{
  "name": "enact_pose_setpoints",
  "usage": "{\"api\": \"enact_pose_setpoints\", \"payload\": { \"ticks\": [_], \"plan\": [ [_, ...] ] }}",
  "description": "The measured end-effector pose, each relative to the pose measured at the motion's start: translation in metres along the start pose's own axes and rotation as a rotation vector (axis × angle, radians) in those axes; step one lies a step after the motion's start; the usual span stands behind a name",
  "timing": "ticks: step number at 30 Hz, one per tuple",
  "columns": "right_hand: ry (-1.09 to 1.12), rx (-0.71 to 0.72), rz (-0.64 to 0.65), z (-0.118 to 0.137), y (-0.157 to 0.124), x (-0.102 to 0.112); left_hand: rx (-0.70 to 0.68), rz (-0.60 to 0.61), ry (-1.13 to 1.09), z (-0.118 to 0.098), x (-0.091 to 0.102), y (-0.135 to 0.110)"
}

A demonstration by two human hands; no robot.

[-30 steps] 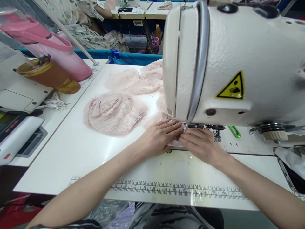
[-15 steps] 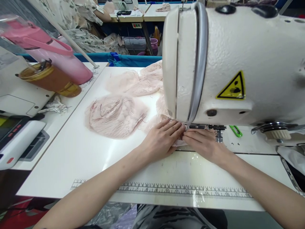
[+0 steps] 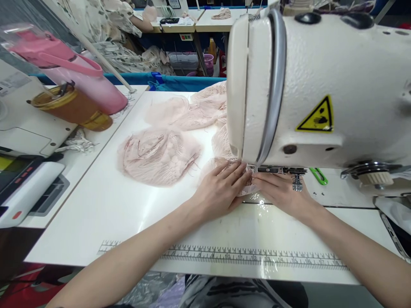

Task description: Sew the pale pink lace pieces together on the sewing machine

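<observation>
A large cream sewing machine (image 3: 321, 85) fills the upper right. Under its head lies a piece of pale pink lace fabric (image 3: 221, 145). My left hand (image 3: 221, 190) lies flat on that fabric, fingers stretched toward the presser foot (image 3: 253, 169). From the right, my right hand (image 3: 282, 194) presses on the fabric's edge with its fingers together and extended, just in front of the foot. Both hands' fingertips nearly touch. The needle itself is hidden by the machine head.
More pink lace pieces (image 3: 157, 156) lie in a heap to the left on the white table (image 3: 105, 205). A printed ruler strip (image 3: 244, 256) runs along the front edge. A pink jug (image 3: 80, 75) and brown cup (image 3: 69, 107) stand at left. Another person's arm shows far back.
The view has shifted slightly; the fabric under my hands has fed a little away from me. Both hands stay pressed on it at the presser foot.
</observation>
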State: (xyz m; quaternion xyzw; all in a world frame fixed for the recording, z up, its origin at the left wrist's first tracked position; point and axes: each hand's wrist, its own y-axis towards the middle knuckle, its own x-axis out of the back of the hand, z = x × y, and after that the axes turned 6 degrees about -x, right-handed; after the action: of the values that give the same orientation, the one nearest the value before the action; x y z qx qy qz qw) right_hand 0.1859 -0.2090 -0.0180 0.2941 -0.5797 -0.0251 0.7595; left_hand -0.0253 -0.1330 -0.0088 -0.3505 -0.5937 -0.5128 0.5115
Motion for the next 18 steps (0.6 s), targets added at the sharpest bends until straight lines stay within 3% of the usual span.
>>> {"api": "enact_pose_setpoints", "payload": {
  "ticks": [6,18],
  "plan": [
    [0.114,-0.195,-0.054,0.0062,0.0017,0.0059,-0.010,-0.016,0.040,-0.0007,0.0003,-0.0005],
    [0.154,-0.230,0.009,-0.0026,0.0045,0.0012,0.011,-0.046,0.071,0.0020,-0.0037,0.0034]
  ]
}}
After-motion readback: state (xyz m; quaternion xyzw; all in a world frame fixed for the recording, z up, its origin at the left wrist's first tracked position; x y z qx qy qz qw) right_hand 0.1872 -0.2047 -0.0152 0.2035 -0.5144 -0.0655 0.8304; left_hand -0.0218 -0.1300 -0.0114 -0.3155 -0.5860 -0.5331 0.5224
